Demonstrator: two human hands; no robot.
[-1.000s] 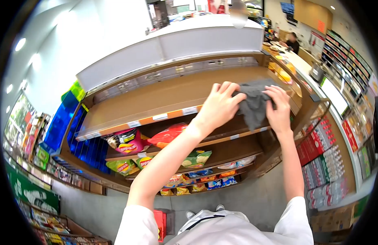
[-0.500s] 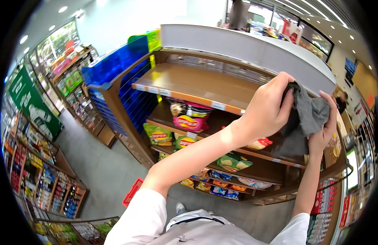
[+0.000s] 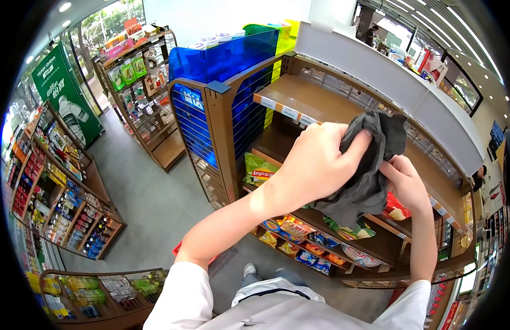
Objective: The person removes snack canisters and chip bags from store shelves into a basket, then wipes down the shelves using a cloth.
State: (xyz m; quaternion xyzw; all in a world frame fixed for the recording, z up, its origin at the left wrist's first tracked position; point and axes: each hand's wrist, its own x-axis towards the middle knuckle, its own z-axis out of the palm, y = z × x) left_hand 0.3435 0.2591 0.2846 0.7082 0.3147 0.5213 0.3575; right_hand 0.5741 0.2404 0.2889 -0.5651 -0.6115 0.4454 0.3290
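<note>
Dark cloth [image 3: 370, 170], brown shelf [image 3: 307, 99]; grey floor [image 3: 145, 203]

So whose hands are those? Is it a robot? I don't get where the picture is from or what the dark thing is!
No robot here: they're a person's own bare hands. The camera is worn on that person's head, looking forward and down, so you see roughly what they'd see. The left hand and the right hand both hold the dark thing, a crumpled grey cloth, in front of a brown shelf unit. On the shelves below the top one are snacks, such as a green bag and a red bag.
</note>
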